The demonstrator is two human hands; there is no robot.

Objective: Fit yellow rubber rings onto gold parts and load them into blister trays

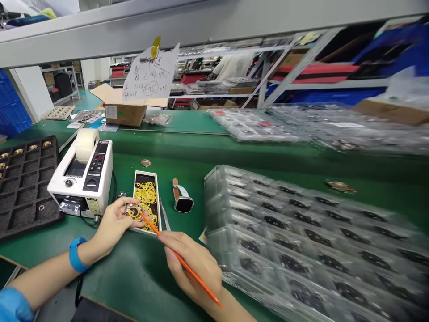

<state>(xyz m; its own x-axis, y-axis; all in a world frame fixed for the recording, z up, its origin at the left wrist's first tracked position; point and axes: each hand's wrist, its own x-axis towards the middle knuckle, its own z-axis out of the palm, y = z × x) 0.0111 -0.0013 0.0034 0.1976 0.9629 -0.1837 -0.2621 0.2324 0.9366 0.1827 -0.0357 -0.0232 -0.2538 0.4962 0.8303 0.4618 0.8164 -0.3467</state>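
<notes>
Slanted orange stick [197, 278], tip at round yellow-ringed part [133, 212].

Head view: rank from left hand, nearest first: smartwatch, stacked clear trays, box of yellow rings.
1. Box of yellow rings: immediately beside the left hand.
2. Smartwatch: right of the box.
3. Stacked clear trays: right of the smartwatch.

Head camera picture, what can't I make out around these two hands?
All in the head view:
- Watch case: partly covered by the left hand; details too small.
- Orange stick: middle hidden by the right hand; tip contact too small to tell.
- White box: near-left part hidden by left hand and watch case.
- Dark parts in stacked clear trays: blurred.
- Black foam tray: cut off by left edge.
</notes>
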